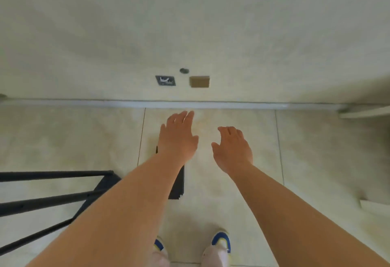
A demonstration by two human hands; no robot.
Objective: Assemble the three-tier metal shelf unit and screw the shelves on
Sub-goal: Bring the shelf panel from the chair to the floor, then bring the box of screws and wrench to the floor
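Both my arms reach forward over the tiled floor. My left hand has its fingers stretched out and holds nothing. My right hand has relaxed, slightly bent fingers and is empty too. A black metal frame with three bars lies on the floor at the lower left, partly hidden by my left forearm. A dark flat piece shows under that forearm; most of it is covered.
A pale wall rises ahead above a grey baseboard. On the wall sit a dark plate, a tan square and a small round knob. White edges stand at the right. My shoes are at the bottom.
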